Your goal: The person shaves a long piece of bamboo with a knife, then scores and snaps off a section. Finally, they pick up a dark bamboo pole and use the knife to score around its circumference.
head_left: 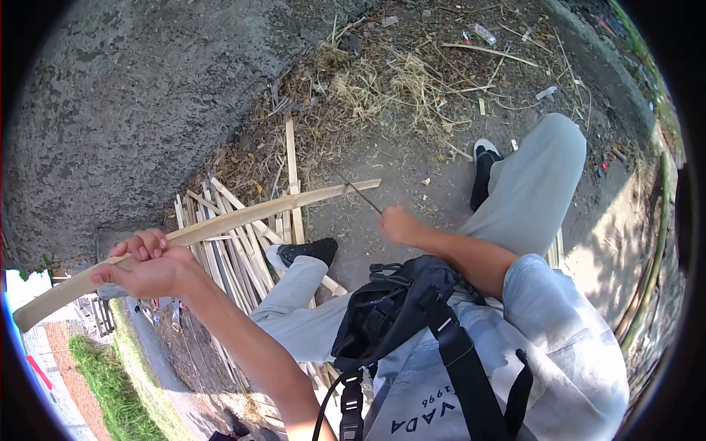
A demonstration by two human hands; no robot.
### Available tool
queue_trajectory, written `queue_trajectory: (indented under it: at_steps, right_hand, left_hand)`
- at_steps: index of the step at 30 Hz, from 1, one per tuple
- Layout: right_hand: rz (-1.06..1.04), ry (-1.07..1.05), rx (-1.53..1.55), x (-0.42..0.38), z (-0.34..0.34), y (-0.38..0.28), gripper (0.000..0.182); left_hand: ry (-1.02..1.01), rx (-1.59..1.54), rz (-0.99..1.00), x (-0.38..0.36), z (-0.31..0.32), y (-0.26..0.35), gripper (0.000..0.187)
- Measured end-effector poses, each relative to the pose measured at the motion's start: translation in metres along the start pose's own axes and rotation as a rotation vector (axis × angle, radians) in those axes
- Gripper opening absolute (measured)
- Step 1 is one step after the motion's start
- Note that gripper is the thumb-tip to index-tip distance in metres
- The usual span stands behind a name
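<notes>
A long, pale, slightly bent strip of split wood or bamboo (235, 218) runs from the lower left to the middle of the view. My left hand (147, 264) is wrapped round it near its wide left end, palm turned up. My right hand (398, 223) is closed round the near end of a thin dark blade (360, 193); the handle is hidden in the fist. The blade crosses the strip close to its narrow right end and seems to touch it.
Many cut strips (232, 253) lie in a pile beyond my left forearm. Shavings (412, 92) litter the ground ahead. A grey concrete slab (147, 95) fills the upper left. My shoes (483, 173) stand apart. A black bag (397, 309) hangs at my chest. Long poles (651, 257) lie at right.
</notes>
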State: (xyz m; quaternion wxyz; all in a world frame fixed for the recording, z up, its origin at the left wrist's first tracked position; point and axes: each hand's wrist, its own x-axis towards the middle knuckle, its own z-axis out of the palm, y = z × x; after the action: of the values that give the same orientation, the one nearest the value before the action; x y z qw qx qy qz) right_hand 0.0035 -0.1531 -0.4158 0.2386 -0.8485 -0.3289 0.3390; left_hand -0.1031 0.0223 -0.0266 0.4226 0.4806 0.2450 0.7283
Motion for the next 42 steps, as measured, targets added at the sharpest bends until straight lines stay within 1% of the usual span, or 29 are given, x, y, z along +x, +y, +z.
queue_trajectory:
  at_steps: [2, 5, 8, 11, 14, 17, 18, 20, 23, 24, 26, 29, 32, 38, 41, 42]
  right_hand:
    - [0.089, -0.046, -0.008, -0.003, 0.007, 0.026, 0.024]
    - [0.139, -0.120, -0.123, 0.007, -0.003, 0.047, 0.024]
    - [0.166, -0.023, -0.036, 0.018, 0.016, 0.041, 0.026]
    - [0.202, -0.045, -0.008, 0.005, 0.011, 0.042, 0.028]
    - [0.171, -0.111, -0.113, -0.005, 0.002, 0.056, 0.028]
    - [0.170, -0.225, -0.197, 0.004, 0.007, 0.035, 0.030]
    - [0.202, -0.227, -0.159, 0.002, 0.011, 0.031, 0.029]
    - [0.265, -0.208, -0.078, 0.002, 0.008, 0.026, 0.026]
    - [0.142, -0.158, -0.200, -0.004, 0.003, 0.042, 0.029]
    - [0.159, -0.154, -0.186, -0.005, -0.002, 0.043, 0.029]
    - [0.199, -0.152, -0.158, -0.011, -0.015, 0.032, 0.030]
    - [0.126, -0.052, -0.123, -0.030, -0.042, 0.013, 0.027]
    - [0.072, 0.045, -0.111, -0.041, -0.056, 0.000, 0.028]
    - [0.084, 0.069, -0.061, -0.050, -0.067, -0.007, 0.028]
    - [0.069, 0.098, -0.007, -0.057, -0.085, -0.027, 0.029]
    - [0.060, 0.100, 0.005, -0.051, -0.079, -0.025, 0.029]
  left_hand:
    - [-0.029, -0.010, -0.005, 0.001, 0.001, 0.004, 0.066]
    - [-0.064, -0.042, -0.046, -0.008, 0.008, 0.010, 0.066]
    - [-0.070, -0.031, -0.025, -0.015, 0.015, 0.010, 0.066]
    - [-0.087, -0.054, -0.032, -0.021, 0.023, 0.012, 0.066]
    - [-0.105, -0.089, -0.070, -0.026, 0.028, 0.016, 0.065]
    - [-0.107, -0.110, -0.098, -0.028, 0.029, 0.017, 0.065]
    - [-0.104, -0.102, -0.098, -0.028, 0.025, 0.017, 0.065]
    - [-0.108, -0.105, -0.093, -0.023, 0.023, 0.015, 0.065]
    - [-0.095, -0.110, -0.083, -0.023, 0.025, 0.016, 0.065]
    - [-0.093, -0.106, -0.070, -0.023, 0.025, 0.015, 0.064]
    - [-0.091, -0.092, -0.052, -0.021, 0.025, 0.013, 0.064]
    - [-0.094, -0.090, -0.055, -0.018, 0.027, 0.012, 0.062]
    - [-0.045, -0.038, -0.024, -0.017, 0.036, 0.012, 0.060]
    - [-0.017, -0.007, -0.009, -0.010, 0.040, 0.008, 0.058]
    - [-0.068, -0.039, -0.007, -0.002, 0.035, 0.001, 0.058]
    - [-0.065, -0.029, -0.010, -0.003, 0.037, 0.001, 0.056]
